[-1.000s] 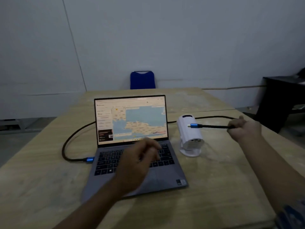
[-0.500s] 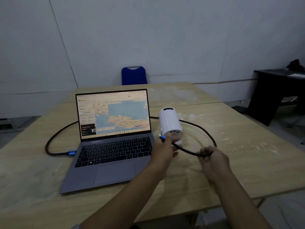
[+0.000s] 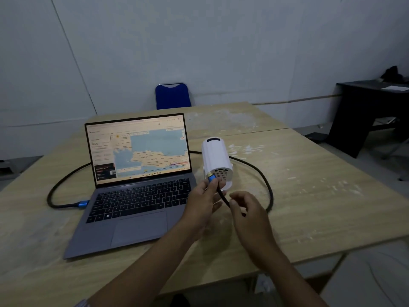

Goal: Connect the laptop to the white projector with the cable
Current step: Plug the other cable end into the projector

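Observation:
An open grey laptop [image 3: 137,209] with a map on its screen sits on the wooden table [image 3: 309,196]. One blue plug [image 3: 81,204] of the black cable [image 3: 265,180] is at the laptop's left side. The cable loops behind the laptop and round the white projector [image 3: 215,156], which stands to the laptop's right. My left hand [image 3: 203,202] pinches the other blue plug [image 3: 212,177], its metal tip just left of the ports on the projector's rear panel. My right hand [image 3: 250,213] is curled loosely round the cable a little behind that plug.
A blue chair [image 3: 172,96] stands beyond the table's far edge against the pale wall. A black desk [image 3: 365,107] with papers is at the right. The table's front edge runs close below my forearms.
My left hand left the laptop keyboard and took the free plug from my right hand. The plug is now raised to the projector's rear panel. My right hand slid closer along the cable.

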Available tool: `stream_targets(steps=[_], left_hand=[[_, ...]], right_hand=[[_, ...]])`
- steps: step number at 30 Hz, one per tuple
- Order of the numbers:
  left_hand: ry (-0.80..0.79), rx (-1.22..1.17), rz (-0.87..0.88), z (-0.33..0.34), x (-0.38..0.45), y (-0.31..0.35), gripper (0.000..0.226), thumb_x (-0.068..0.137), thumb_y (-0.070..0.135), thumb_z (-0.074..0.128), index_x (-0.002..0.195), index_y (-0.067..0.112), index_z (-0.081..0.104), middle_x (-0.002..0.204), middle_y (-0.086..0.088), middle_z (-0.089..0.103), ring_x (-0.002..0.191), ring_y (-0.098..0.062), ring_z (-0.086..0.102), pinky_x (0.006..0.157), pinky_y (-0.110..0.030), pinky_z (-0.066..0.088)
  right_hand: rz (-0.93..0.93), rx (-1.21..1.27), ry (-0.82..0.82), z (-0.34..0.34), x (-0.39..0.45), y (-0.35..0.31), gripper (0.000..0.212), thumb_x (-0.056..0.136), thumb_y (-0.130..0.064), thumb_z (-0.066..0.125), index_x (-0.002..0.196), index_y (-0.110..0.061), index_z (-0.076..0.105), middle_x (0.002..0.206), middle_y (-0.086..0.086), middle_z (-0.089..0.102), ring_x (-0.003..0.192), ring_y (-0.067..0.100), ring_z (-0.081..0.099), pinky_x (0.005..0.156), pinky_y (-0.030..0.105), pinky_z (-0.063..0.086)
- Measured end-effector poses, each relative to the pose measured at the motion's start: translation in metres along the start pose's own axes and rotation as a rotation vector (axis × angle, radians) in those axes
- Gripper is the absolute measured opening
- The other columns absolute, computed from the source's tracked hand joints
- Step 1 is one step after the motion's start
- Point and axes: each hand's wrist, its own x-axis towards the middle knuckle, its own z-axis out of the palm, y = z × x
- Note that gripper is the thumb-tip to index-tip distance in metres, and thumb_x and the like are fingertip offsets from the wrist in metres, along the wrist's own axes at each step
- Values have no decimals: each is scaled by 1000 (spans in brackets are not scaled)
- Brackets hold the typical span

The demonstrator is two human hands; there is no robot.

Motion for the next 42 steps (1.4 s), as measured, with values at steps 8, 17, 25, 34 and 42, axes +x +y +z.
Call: stream_targets(steps=[8,17,25,34,42], left_hand=[[-53,14,-15,-6,1,2,29,99,34,59,112,12,73,103,-4,77,93,-14,73,79,-31,54],[-109,-8,8,-8,10,6,38,93,35,68,116,4,71,108,-11,76,102,-26,73,98,-43,54],[84,148,-21,0,23,3,32,82,35,79,102,10,76,92,-4,80,87,-14,76,76,-31,55],[267,727,255,3,41,1,28,83,42,78,70,19,70,71,9,69,67,2,62,56,-20,47],[258,618,200,-4,60,26,45,94,59,52,96,15,57,87,4,58,74,-8,55,61,-27,44]], right_hand=[[-40,-70,24,24,10,-7,21,97,-32,61,118,-31,63,103,-14,69,94,1,65,73,19,55],[-16,-16,60,15,12,-9,9,99,-36,56,102,-34,65,83,-11,70,77,0,65,62,19,47],[42,-199,-32,24,17,-6,25,105,-36,40,95,-21,58,78,-1,66,70,19,61,54,33,40],[27,-458,-144,42,26,0,24,101,-34,45,115,-17,53,95,3,68,80,25,65,59,32,43],[98,-412,19,44,35,-3,45,106,-48,22,93,-23,57,84,1,67,74,23,64,58,34,40]])
